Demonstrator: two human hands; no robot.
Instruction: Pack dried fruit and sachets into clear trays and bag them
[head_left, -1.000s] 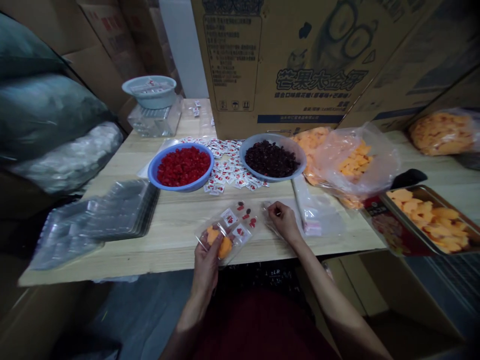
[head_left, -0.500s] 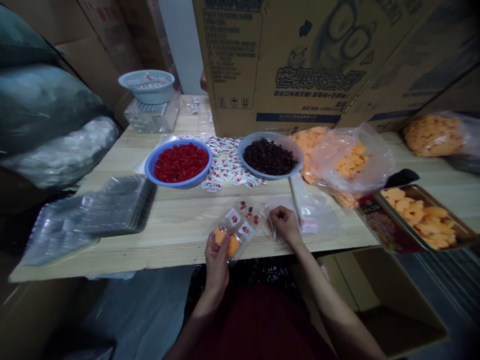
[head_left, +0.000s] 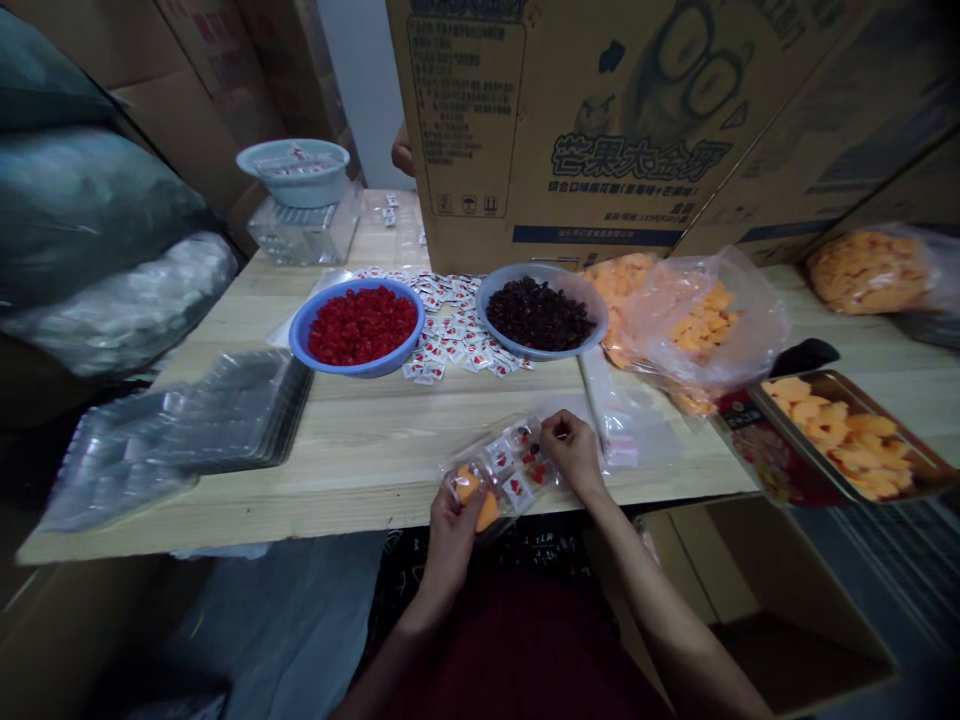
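Setting: A cramped storeroom stacked with cardboard cartons, seen from above a wooden counter.
Back wall: A large brown carton printed with Chinese text and a cartoon figure stands at the counter's far edge, with more cartons angled to its right.
Left side: Plain cartons rise behind dark grey-green sacks and a bulging clear plastic sack.
Gap: A strip of white wall shows between the cartons.
Furniture: The light wooden counter runs across the frame.
Floor: Grey sheeting lies below, beside an open cardboard box.
Light: Dim indoor light, brightest on the counter.
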